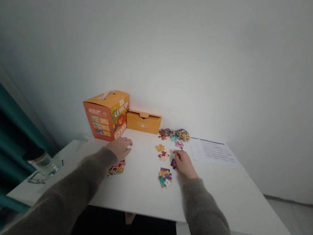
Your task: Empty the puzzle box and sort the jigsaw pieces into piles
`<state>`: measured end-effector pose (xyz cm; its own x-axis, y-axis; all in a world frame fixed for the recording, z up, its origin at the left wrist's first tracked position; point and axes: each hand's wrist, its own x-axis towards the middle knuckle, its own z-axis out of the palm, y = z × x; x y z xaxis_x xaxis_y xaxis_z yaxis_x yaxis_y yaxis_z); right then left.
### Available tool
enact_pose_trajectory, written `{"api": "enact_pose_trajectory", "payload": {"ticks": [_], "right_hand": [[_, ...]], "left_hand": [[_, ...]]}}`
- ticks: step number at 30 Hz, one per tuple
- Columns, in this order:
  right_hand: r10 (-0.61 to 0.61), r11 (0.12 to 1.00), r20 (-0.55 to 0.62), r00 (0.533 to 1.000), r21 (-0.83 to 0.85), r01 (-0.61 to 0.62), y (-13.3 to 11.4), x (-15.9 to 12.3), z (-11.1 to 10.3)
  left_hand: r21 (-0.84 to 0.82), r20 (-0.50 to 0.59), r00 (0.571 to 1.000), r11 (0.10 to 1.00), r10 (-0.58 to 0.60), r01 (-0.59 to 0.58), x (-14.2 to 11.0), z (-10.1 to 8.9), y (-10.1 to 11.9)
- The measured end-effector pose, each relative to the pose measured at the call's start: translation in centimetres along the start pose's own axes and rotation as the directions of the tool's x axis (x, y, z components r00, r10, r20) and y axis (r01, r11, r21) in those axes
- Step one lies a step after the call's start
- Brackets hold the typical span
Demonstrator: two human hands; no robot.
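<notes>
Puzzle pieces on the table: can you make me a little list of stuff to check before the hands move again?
1. Right hand has a piece: ok, its fingers rest on a dark piece.
2. Left hand has a piece: cannot tell, the fingers curl over something small.
3. Joined cluster lies flat near the right hand: ok.
4. Spare pieces within reach: ok, the loose pile sits beyond the right hand.
5. Orange box stands clear of the pieces: ok.
6. Glass near the table's left edge: not ok, close to the left sleeve.
</notes>
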<state>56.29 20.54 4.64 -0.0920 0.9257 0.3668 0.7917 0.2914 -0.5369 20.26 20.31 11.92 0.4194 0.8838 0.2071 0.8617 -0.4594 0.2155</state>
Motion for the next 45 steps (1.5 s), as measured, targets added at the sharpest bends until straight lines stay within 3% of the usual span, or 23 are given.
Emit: {"api": "enact_pose_trajectory", "payload": {"ticks": [3, 5, 9, 16, 24, 30, 35, 38, 40, 43, 45], "right_hand": [[-0.021, 0.999, 0.015, 1.000, -0.045, 0.021, 0.1, 0.0, 0.0], [-0.022, 0.998, 0.024, 0.999, -0.056, 0.023, 0.1, 0.0, 0.1], [-0.019, 0.999, 0.051, 0.999, -0.036, 0.021, -0.1, -0.1, 0.3], [-0.030, 1.000, 0.054, 0.998, 0.004, 0.030, -0.2, -0.1, 0.4], [-0.046, 0.998, 0.051, 0.998, 0.035, 0.044, -0.1, -0.1, 0.5], [-0.054, 0.998, 0.041, 0.998, 0.047, 0.052, -0.2, -0.1, 0.6], [-0.033, 0.991, 0.017, 0.999, 0.128, 0.030, -0.5, -0.1, 0.5], [-0.007, 0.963, 0.003, 1.000, 0.268, 0.006, -1.8, -0.2, 0.0], [0.002, 0.904, 0.020, 1.000, 0.427, -0.011, -3.1, -0.4, -0.3], [-0.011, 0.782, 0.049, 0.999, 0.623, -0.022, -5.1, -0.8, -0.7], [0.002, 0.752, 0.062, 0.998, 0.657, -0.042, -5.9, -0.9, -0.6]], "left_hand": [[0.032, 0.074, 0.993, 0.995, 0.089, -0.092, 0.7, 1.4, 5.8], [0.039, 0.138, 0.987, 0.995, 0.083, -0.089, 2.0, 2.7, 8.7], [0.071, 0.175, 0.983, 0.996, -0.057, 0.045, 5.7, 5.6, 11.5], [0.042, 0.169, 0.981, 0.996, -0.090, 0.084, 9.1, 8.6, 11.4], [-0.064, 0.182, 0.974, 0.987, -0.137, 0.151, 9.6, 8.1, 11.0], [-0.305, 0.157, 0.972, 0.927, -0.175, 0.216, 8.9, 7.3, 9.7], [-0.609, 0.169, 0.978, 0.768, -0.120, 0.199, 8.1, 5.9, 8.7], [-0.840, 0.218, 0.973, 0.492, -0.080, 0.228, 7.7, 5.2, 8.7], [-0.907, 0.263, 0.963, 0.329, -0.053, 0.265, 7.5, 5.1, 8.9], [-0.906, 0.299, 0.953, 0.296, -0.057, 0.302, 7.1, 5.7, 9.2], [-0.888, 0.332, 0.942, 0.322, -0.046, 0.329, 6.7, 6.3, 9.3]]}}
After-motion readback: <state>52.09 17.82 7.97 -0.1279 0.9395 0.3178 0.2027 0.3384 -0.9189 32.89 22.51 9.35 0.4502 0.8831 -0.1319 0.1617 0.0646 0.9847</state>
